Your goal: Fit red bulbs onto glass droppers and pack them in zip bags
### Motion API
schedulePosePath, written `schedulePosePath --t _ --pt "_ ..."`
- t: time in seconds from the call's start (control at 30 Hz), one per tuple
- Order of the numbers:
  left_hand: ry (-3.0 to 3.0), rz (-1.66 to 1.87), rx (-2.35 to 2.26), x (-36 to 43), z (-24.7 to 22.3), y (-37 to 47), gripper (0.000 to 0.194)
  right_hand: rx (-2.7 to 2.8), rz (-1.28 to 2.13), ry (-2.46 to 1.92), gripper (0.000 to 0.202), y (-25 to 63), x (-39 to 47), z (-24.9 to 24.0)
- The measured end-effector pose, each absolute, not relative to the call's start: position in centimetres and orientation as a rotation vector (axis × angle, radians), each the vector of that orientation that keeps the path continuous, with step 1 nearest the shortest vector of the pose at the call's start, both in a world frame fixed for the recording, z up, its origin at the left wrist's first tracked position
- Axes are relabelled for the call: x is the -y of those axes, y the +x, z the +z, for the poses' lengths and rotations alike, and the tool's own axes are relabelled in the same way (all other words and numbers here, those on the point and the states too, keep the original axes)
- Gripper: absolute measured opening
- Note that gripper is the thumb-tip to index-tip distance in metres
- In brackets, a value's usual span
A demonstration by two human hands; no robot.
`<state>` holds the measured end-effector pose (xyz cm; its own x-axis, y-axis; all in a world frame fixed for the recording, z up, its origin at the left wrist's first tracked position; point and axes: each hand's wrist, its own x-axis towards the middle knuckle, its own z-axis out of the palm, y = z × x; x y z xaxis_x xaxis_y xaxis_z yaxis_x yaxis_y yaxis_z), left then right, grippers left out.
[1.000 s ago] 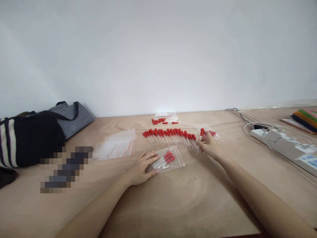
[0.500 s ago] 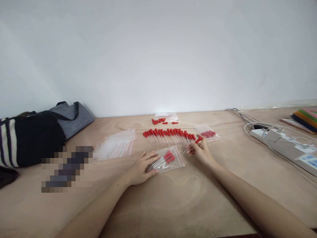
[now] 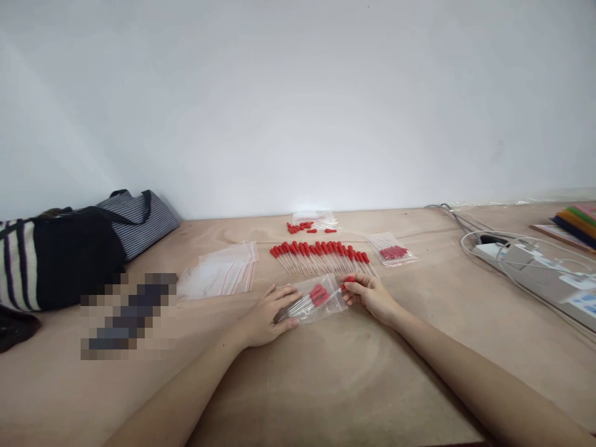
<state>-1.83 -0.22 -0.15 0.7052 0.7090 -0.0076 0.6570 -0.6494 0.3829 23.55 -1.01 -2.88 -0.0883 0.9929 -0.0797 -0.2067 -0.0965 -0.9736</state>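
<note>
A clear zip-lock bag (image 3: 305,318) with several red-bulbed droppers (image 3: 319,295) inside lies in front of me. My left hand (image 3: 272,315) grips its left end, fingers on top and thumb along the near edge. By the bag's mouth at the right, my right hand (image 3: 370,298) pinches another dropper by its red bulb (image 3: 348,282). That dropper's tube points left into the mouth; how deep its tip reaches is hard to make out. Just beyond, a fanned row of droppers (image 3: 321,249) lies with red bulbs facing away.
Flat plastic bags (image 3: 216,276) are spread at left, a filled bag (image 3: 393,250) at right. Loose red bulbs (image 3: 299,226) lie near the wall. A power strip (image 3: 535,267) with cables sits far right; a black bag (image 3: 74,257) and striped bag (image 3: 144,223) stand far left.
My right hand has moved left and slightly nearer with the dropper, bringing it to the bag's mouth. The left hand has stayed on the bag.
</note>
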Motion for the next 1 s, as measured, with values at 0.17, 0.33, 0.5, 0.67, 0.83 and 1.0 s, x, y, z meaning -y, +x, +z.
schedulePosePath --t 0.17,0.33,0.5,0.67,0.83,1.0 --pt "2.557 0.199 -1.067 0.3 0.0 -1.7 0.049 1.260 1.380 -1.178 0.033 23.7 1.3 -2.9" --pt "2.541 0.183 -1.070 0.4 0.3 -1.6 0.050 1.461 1.432 -1.278 0.031 23.7 1.4 -2.7" --pt "2.545 0.189 -1.076 0.4 0.3 -1.6 0.050 1.587 1.426 -1.251 0.030 23.7 1.3 -2.6" --pt "2.555 0.191 -1.074 0.4 0.2 -1.6 0.050 1.635 1.422 -1.216 0.028 23.4 0.8 -3.0" --pt "2.563 0.212 -1.066 0.3 -0.1 -1.6 0.052 1.539 1.274 -1.306 0.026 22.4 0.2 -3.4" --pt "2.567 0.222 -1.088 0.4 -0.2 -1.6 0.053 1.515 1.071 -1.349 0.025 21.6 0.5 -3.5"
